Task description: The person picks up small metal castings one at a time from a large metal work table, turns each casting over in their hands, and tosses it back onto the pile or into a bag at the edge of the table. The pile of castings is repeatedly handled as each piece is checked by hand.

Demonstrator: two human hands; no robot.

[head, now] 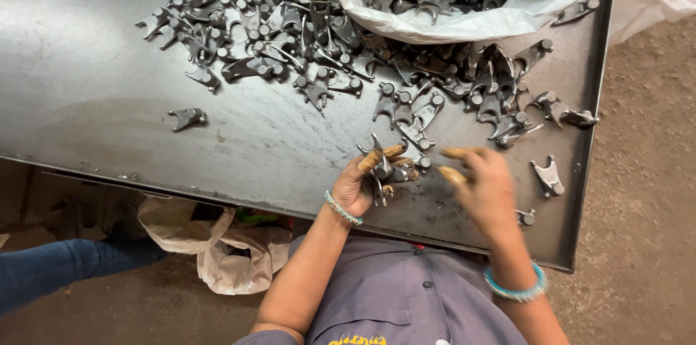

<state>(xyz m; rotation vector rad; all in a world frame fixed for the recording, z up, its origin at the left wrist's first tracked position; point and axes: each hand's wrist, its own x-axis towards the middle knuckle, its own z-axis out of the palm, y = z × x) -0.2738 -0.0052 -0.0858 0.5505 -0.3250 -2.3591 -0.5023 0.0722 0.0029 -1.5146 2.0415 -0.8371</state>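
In the head view your right hand [482, 184] is motion-blurred, so its grip is impossible to read. Your left hand [366, 177] closes around several grey metal fork parts [388, 169], just below the big pile [290, 19] on the worktop [87, 91].

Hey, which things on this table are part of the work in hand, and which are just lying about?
In hand:
left hand, closed on several metal fork parts
right hand, open beside them
heap of metal parts
white sack of the same parts

Lying about:
crumpled bag under the metal table
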